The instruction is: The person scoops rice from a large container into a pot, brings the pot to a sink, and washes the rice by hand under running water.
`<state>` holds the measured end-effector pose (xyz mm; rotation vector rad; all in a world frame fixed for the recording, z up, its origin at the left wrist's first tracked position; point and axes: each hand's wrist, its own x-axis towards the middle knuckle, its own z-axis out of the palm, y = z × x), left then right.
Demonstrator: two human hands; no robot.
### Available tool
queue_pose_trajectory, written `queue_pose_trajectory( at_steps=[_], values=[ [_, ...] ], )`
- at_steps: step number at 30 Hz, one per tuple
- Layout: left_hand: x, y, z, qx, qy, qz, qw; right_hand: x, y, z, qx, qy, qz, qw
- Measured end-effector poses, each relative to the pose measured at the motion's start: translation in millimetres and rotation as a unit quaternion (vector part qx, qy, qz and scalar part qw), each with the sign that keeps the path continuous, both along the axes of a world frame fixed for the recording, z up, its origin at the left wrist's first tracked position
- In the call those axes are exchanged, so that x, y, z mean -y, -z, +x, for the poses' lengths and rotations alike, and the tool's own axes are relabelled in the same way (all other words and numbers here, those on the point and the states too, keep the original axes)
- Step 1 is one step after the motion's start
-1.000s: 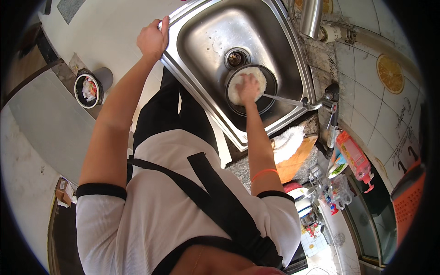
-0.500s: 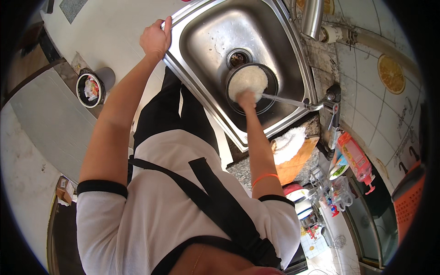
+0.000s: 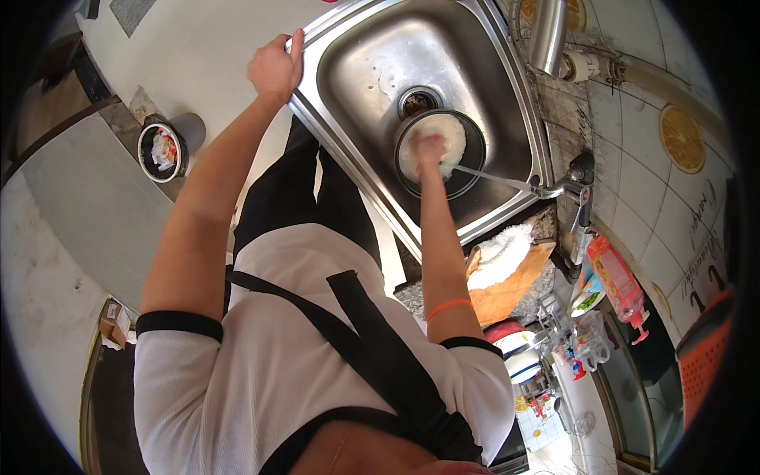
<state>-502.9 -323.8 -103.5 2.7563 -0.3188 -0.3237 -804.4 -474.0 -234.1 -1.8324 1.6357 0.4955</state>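
A dark round pot sits in the steel sink, beside the drain. Inside it is what looks like white rice, in cloudy water. My right hand dips into the rice, its fingers blurred and partly sunk from sight. From the faucet a thin stream of water runs into the pot, close to my right wrist. My left hand grips the sink's near left edge, with the thumb along the rim and the other fingers curled at the edge.
Right of the sink stand a pink pump bottle and a wooden board with a white cloth on it. A trash bin is on the floor at left. Bowls are stacked at lower right.
My right hand has moved up and slightly left within the pot, toward the middle of the rice. The water still runs; my left hand stays on the sink edge.
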Motion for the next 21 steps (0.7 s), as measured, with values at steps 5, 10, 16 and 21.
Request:
queue_pose_trajectory(
  at_steps=[5, 10, 16, 21],
  values=[
    [-1, 2, 1, -0.002, -0.005, 0.005, 1.000, 29, -29, 34, 0.023, 0.318, -0.139, 0.938],
    [0, 2, 2, -0.007, 0.001, 0.003, 1.000, -14, -10, 35, 0.075, 0.000, -0.099, 0.992],
    [-2, 3, 2, -0.011, -0.008, 0.002, 1.000, -16, -62, -22, -0.044, -0.341, -0.008, 0.939],
    [-1, 4, 2, -0.003, 0.000, 0.006, 1.000, -1, -27, 3, 0.151, -0.086, -0.203, 0.964]
  ],
)
